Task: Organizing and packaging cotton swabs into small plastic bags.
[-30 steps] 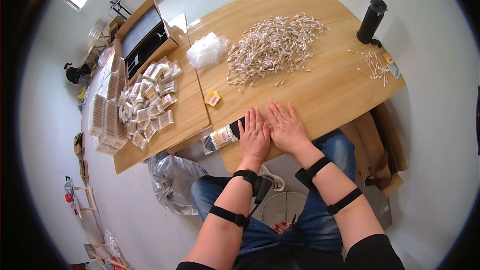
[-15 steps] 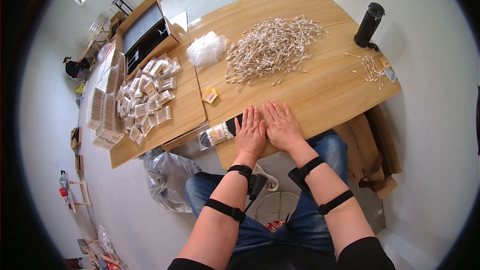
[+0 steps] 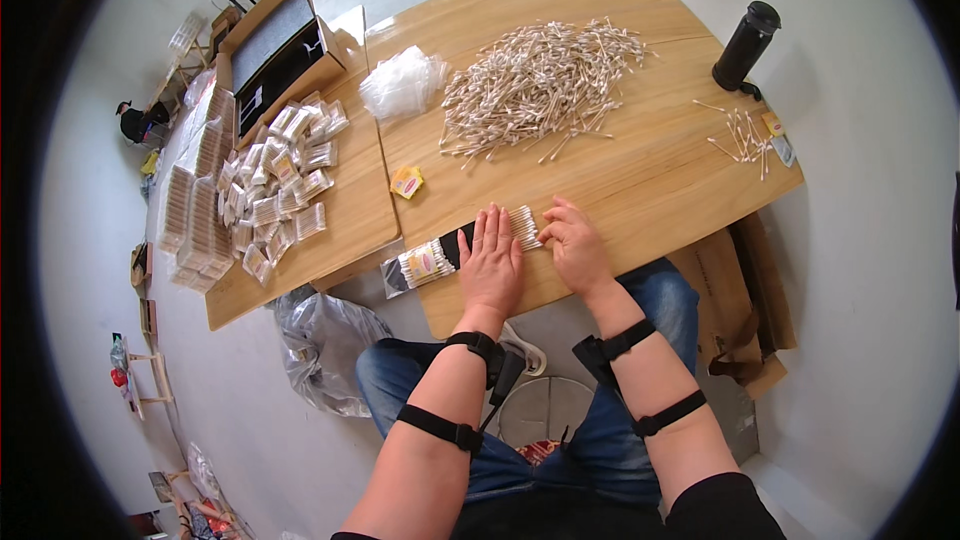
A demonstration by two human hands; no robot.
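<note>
My left hand (image 3: 491, 265) lies flat, fingers stretched, on a row of cotton swabs near the table's front edge. The swabs' white tips (image 3: 525, 227) show between my two hands. Just right of them is my right hand (image 3: 580, 248), its fingers loosely bent and apart, with nothing visible in it. Left of my left hand, a black strip (image 3: 450, 250) lies beside a clear bag of cotton swabs (image 3: 424, 262) with a yellow-and-white label. The bag's end reaches the table's edge. My left palm hides the middle of the row.
A large heap of cotton swabs (image 3: 545, 85) lies farther back, beside clear bags (image 3: 404, 83) and a yellow card (image 3: 407, 182). Filled packs (image 3: 285, 175) pile up at left, near an open cardboard box (image 3: 330, 55). A black flask (image 3: 745, 48) and loose swabs (image 3: 745, 140) are at right.
My right hand has lifted off the row, moved slightly right, and bent its fingers, uncovering swab tips. My left hand stays flat on the row. The whole view has shifted a little.
</note>
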